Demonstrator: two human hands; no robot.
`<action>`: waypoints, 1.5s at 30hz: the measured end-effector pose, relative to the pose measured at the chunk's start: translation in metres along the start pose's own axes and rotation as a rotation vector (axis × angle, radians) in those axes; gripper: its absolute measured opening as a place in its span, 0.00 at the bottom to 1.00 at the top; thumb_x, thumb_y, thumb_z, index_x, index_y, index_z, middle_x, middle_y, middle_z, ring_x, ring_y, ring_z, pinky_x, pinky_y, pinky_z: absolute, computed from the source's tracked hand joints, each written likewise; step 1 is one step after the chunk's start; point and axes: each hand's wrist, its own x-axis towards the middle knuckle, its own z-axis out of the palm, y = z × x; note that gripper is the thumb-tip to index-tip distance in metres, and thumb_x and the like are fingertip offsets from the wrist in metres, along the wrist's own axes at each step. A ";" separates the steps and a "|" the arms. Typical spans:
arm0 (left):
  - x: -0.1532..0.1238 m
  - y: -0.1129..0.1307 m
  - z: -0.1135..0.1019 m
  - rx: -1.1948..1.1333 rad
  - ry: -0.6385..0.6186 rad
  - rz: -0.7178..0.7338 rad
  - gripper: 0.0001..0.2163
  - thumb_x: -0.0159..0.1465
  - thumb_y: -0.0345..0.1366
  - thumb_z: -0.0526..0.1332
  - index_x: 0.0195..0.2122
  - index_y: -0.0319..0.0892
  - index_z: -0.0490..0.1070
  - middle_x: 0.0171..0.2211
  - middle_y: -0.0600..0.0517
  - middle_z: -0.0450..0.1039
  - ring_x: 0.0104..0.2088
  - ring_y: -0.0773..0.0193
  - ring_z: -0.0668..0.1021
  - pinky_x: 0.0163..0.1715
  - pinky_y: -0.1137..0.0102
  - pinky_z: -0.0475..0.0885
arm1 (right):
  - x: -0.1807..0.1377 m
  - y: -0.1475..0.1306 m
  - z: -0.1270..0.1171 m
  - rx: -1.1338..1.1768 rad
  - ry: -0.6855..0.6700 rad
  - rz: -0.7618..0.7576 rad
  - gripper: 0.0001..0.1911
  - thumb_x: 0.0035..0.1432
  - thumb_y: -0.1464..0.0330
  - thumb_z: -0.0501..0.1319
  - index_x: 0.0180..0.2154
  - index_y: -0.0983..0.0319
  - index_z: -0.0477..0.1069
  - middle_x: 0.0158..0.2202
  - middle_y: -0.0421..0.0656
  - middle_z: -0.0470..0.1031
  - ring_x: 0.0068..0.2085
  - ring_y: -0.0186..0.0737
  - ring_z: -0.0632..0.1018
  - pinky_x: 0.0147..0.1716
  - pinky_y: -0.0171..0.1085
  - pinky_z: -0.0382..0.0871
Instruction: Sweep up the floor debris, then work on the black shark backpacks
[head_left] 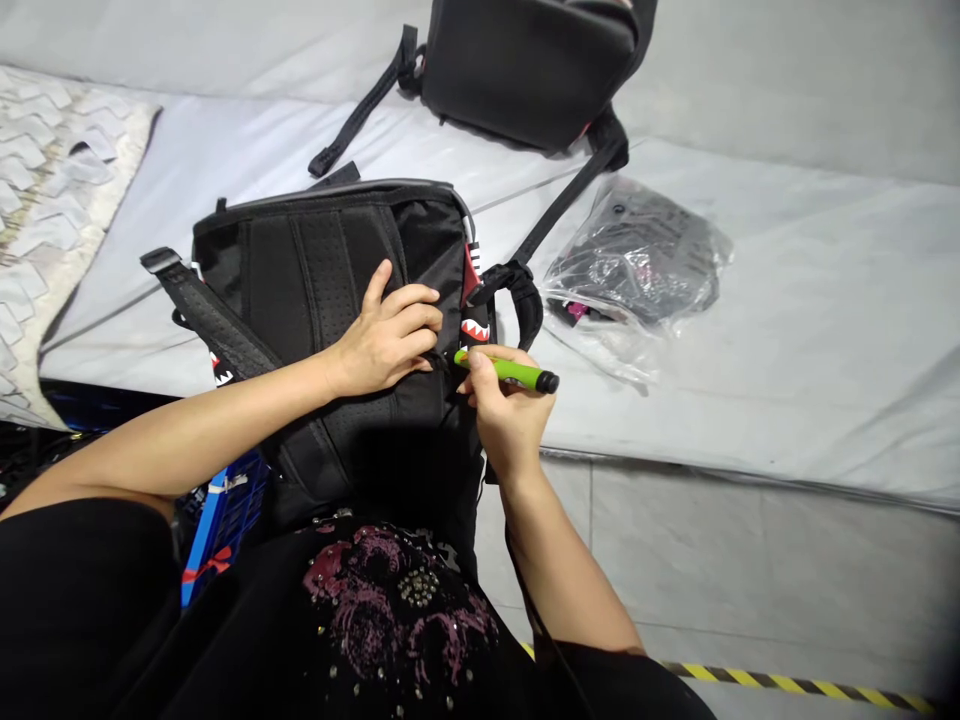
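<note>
A black backpack [274,270] lies tilted against me, its padded back panel and straps facing up. Along its right edge runs a strip of shark-mouth print in red and white. My left hand [390,335] rests on the panel, little finger stretched out, the thumb and other fingers bent together on the fabric near that edge; their grip is partly hidden. Held in my right hand [514,410] is a bright green pen-like marker [514,372] with a black end pointing right. Its other end points at the backpack's edge beside my left fingertips; whether it touches is unclear.
Behind stands another black backpack [525,70] with straps trailing over the grey-white covered table [787,330]. A clear plastic bag [637,260] with dark contents lies to the right. White cut pieces [45,200] lie at left; a blue crate [244,510] stands below.
</note>
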 end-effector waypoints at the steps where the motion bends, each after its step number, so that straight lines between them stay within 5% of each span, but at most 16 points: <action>1: 0.000 0.000 0.000 -0.004 -0.004 -0.001 0.13 0.69 0.48 0.57 0.37 0.46 0.73 0.44 0.52 0.75 0.61 0.57 0.67 0.71 0.47 0.29 | 0.000 0.000 0.000 0.005 -0.009 0.000 0.12 0.59 0.59 0.65 0.35 0.63 0.76 0.21 0.37 0.74 0.22 0.35 0.75 0.24 0.35 0.71; 24: 0.002 -0.002 0.001 0.028 -0.002 0.010 0.17 0.70 0.51 0.53 0.38 0.43 0.73 0.44 0.51 0.74 0.61 0.58 0.67 0.71 0.51 0.27 | 0.002 0.003 0.000 -0.003 -0.024 -0.024 0.12 0.59 0.60 0.66 0.36 0.62 0.76 0.22 0.38 0.76 0.23 0.37 0.76 0.25 0.36 0.72; 31: 0.003 0.001 -0.002 0.034 -0.035 0.004 0.14 0.69 0.49 0.57 0.39 0.44 0.73 0.46 0.49 0.76 0.60 0.53 0.68 0.70 0.41 0.35 | 0.004 0.007 -0.001 -0.004 -0.049 -0.030 0.13 0.59 0.59 0.67 0.38 0.62 0.77 0.25 0.39 0.77 0.25 0.38 0.78 0.28 0.38 0.73; 34: 0.015 -0.001 -0.019 0.149 -0.116 0.061 0.13 0.67 0.48 0.60 0.40 0.43 0.74 0.46 0.46 0.76 0.56 0.51 0.70 0.67 0.39 0.45 | 0.005 0.009 -0.004 -0.041 -0.077 -0.038 0.13 0.58 0.59 0.67 0.37 0.62 0.77 0.27 0.40 0.78 0.26 0.39 0.78 0.29 0.38 0.74; 39: 0.055 -0.013 -0.066 0.357 -0.407 0.194 0.17 0.58 0.50 0.68 0.39 0.42 0.75 0.38 0.47 0.78 0.44 0.53 0.75 0.58 0.51 0.60 | -0.005 0.005 -0.015 0.009 -0.111 -0.122 0.14 0.61 0.59 0.66 0.43 0.61 0.77 0.34 0.44 0.81 0.31 0.42 0.81 0.32 0.40 0.78; 45: 0.056 0.017 -0.130 0.437 -0.426 0.017 0.17 0.57 0.49 0.70 0.34 0.39 0.73 0.32 0.49 0.78 0.37 0.57 0.77 0.41 0.62 0.63 | -0.016 -0.018 -0.006 -0.175 -0.147 -0.728 0.19 0.68 0.71 0.58 0.58 0.57 0.70 0.52 0.49 0.79 0.50 0.46 0.81 0.51 0.47 0.77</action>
